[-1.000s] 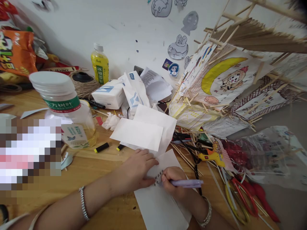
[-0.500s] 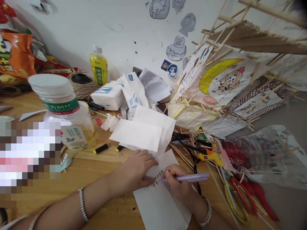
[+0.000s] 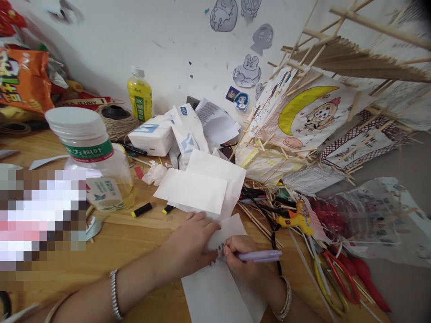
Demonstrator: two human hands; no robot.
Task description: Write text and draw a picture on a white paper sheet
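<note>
While I am pinching a lavender pen (image 3: 264,256) with the right hand (image 3: 245,268) out there, its barrel jutting rightward, the white sheet (image 3: 210,296) is lying directly beneath that grip. The left hand (image 3: 191,242) is resting at the sheet's left edge, thumb spread wide. Beyond, loose papers (image 3: 195,188) are overlapping; farther back, a yellow bottle (image 3: 139,95) is standing.

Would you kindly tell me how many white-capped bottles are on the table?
2: a large bottle, left of the left hand, and a yellow bottle near the wall.
</note>
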